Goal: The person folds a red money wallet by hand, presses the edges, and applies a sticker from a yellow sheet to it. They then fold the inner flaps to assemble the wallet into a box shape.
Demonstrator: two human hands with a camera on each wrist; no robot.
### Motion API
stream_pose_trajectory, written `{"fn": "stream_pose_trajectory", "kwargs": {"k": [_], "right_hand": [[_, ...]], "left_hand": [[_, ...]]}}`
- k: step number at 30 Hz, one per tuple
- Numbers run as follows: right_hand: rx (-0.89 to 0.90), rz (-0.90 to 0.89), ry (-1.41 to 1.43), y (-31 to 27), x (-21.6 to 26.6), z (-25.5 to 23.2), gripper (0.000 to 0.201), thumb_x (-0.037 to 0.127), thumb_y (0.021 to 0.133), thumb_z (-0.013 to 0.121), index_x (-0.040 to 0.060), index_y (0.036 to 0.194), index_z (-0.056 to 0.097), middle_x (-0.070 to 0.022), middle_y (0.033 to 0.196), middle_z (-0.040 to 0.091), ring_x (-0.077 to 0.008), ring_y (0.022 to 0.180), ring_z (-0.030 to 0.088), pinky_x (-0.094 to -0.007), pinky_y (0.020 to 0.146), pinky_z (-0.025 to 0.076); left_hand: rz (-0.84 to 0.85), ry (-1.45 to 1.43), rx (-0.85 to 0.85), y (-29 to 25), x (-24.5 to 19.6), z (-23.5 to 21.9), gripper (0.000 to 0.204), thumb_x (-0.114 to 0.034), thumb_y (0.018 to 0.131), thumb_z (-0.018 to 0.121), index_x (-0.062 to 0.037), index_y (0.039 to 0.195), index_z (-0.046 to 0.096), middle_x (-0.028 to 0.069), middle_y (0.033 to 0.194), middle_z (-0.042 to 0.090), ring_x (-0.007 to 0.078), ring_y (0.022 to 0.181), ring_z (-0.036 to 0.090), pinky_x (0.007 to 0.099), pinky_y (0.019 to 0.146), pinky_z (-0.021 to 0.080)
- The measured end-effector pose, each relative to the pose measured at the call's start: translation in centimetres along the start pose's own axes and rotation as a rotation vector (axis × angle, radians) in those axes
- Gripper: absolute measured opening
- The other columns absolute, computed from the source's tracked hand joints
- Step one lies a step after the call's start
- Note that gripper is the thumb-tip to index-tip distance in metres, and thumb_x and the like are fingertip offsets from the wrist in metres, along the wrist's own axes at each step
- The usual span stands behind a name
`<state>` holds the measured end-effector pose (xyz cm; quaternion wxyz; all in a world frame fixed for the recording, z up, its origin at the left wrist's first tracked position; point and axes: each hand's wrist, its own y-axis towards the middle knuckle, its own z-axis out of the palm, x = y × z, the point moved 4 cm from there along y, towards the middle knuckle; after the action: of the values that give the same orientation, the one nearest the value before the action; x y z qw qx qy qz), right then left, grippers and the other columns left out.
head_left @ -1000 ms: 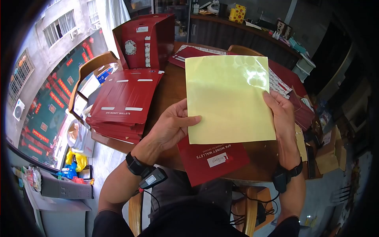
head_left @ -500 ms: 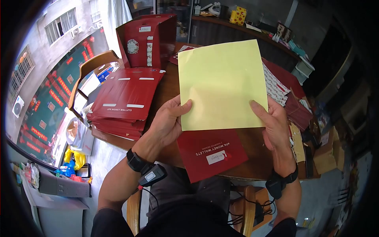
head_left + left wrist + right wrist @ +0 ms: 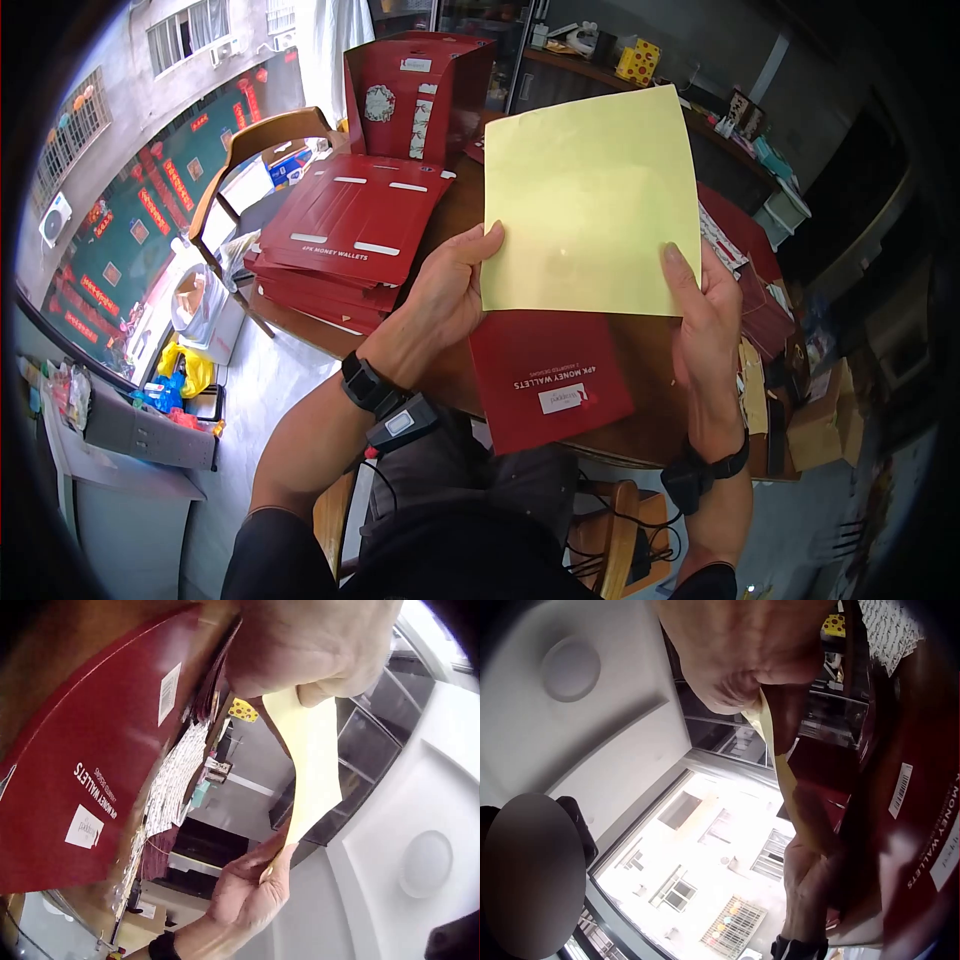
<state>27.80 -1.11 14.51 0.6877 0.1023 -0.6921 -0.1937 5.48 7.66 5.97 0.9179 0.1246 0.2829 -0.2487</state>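
Left hand (image 3: 450, 285) and right hand (image 3: 705, 310) pinch opposite sides of the yellow sheet (image 3: 588, 205), held clear of the red card (image 3: 540, 350); shiny circles no longer show (turned or tilted, unclear), so handling, not placing, seems underway.

The sheet (image 3: 590, 205) is yellow, the card (image 3: 535, 348) red.
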Motion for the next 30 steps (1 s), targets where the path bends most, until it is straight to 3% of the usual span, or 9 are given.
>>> {"fn": "stream_pose_trajectory", "kwargs": {"k": [5,10,18,20,21,23,24,26,30], "right_hand": [[-0.099,-0.017,0.032,0.5,-0.8,-0.5,0.040,0.015,0.110,0.062,-0.0089,0.142,0.060,-0.0136,0.131,0.071,-0.0149,0.113,0.068,-0.0296,0.100,0.052],[-0.098,0.009,0.025,0.6,-0.8,-0.4,0.037,0.013,0.110,0.062,-0.0085,0.140,0.061,-0.0126,0.129,0.072,-0.0137,0.112,0.068,-0.0290,0.100,0.052],[-0.126,-0.026,-0.018,0.7,-1.5,-0.4,0.037,0.010,0.106,0.067,-0.0073,0.138,0.063,-0.0126,0.128,0.072,-0.0154,0.114,0.067,-0.0313,0.100,0.052],[-0.475,-0.408,-0.621,0.1,-0.5,-0.6,0.039,0.007,0.098,0.075,-0.0014,0.136,0.067,-0.0134,0.123,0.072,-0.0230,0.115,0.067,-0.0382,0.103,0.052],[-0.477,-0.408,-0.622,-0.2,-0.1,-0.8,0.039,0.007,0.098,0.075,-0.0014,0.136,0.067,-0.0134,0.123,0.072,-0.0230,0.115,0.067,-0.0382,0.103,0.052],[-0.364,-0.801,-1.192,-1.8,2.3,0.6,0.035,0.006,0.091,0.079,0.0043,0.125,0.074,-0.0102,0.113,0.071,-0.0294,0.109,0.067,-0.0426,0.099,0.051],[-0.366,-0.793,-1.193,-2.6,2.5,0.8,0.035,0.006,0.091,0.079,0.0043,0.125,0.074,-0.0102,0.113,0.071,-0.0294,0.109,0.067,-0.0426,0.099,0.051],[-0.058,-0.724,-1.192,-3.6,2.0,2.7,0.025,0.006,0.087,0.080,0.0061,0.111,0.077,-0.0061,0.101,0.067,-0.0290,0.098,0.065,-0.0429,0.091,0.050],[0.020,-0.715,-1.167,-4.2,0.2,3.9,0.020,0.007,0.086,0.081,0.0052,0.105,0.077,-0.0039,0.099,0.066,-0.0265,0.095,0.064,-0.0442,0.087,0.049]], "left_hand": [[-0.039,-0.078,0.084,-0.1,0.6,-0.3,0.042,-0.021,0.113,0.053,0.0074,0.143,0.048,0.0208,0.139,0.065,0.0278,0.125,0.070,0.0410,0.109,0.060],[-0.079,0.054,0.082,-1.1,1.6,0.8,0.045,-0.015,0.106,0.065,0.0054,0.143,0.051,0.0196,0.138,0.066,0.0275,0.124,0.070,0.0395,0.107,0.061],[-0.090,0.072,0.069,-1.0,2.3,0.6,0.045,-0.014,0.105,0.068,0.0044,0.143,0.051,0.0182,0.139,0.065,0.0279,0.123,0.070,0.0406,0.106,0.062],[-0.089,0.075,0.039,-1.2,2.7,0.5,0.045,-0.014,0.104,0.069,0.0043,0.142,0.052,0.0176,0.138,0.066,0.0278,0.122,0.071,0.0413,0.105,0.062],[-0.073,0.074,0.013,-1.2,2.8,0.5,0.045,-0.014,0.104,0.068,0.0041,0.142,0.053,0.0173,0.138,0.066,0.0276,0.122,0.070,0.0418,0.105,0.061],[-0.057,0.072,-0.016,-1.3,3.2,0.6,0.044,-0.014,0.105,0.068,0.0039,0.142,0.053,0.0169,0.137,0.066,0.0274,0.122,0.070,0.0423,0.104,0.061],[-0.052,0.057,-0.027,-1.4,3.4,0.6,0.043,-0.013,0.105,0.068,0.0037,0.142,0.054,0.0165,0.137,0.066,0.0270,0.122,0.070,0.0425,0.104,0.061],[-0.061,0.043,-0.034,-1.6,4.1,1.0,0.041,-0.011,0.105,0.067,0.0034,0.141,0.054,0.0161,0.137,0.066,0.0266,0.121,0.070,0.0427,0.104,0.061],[-0.048,0.034,-0.026,-2.1,5.1,2.1,0.038,-0.006,0.105,0.066,0.0033,0.140,0.056,0.0147,0.137,0.066,0.0256,0.122,0.069,0.0418,0.106,0.059]]}}
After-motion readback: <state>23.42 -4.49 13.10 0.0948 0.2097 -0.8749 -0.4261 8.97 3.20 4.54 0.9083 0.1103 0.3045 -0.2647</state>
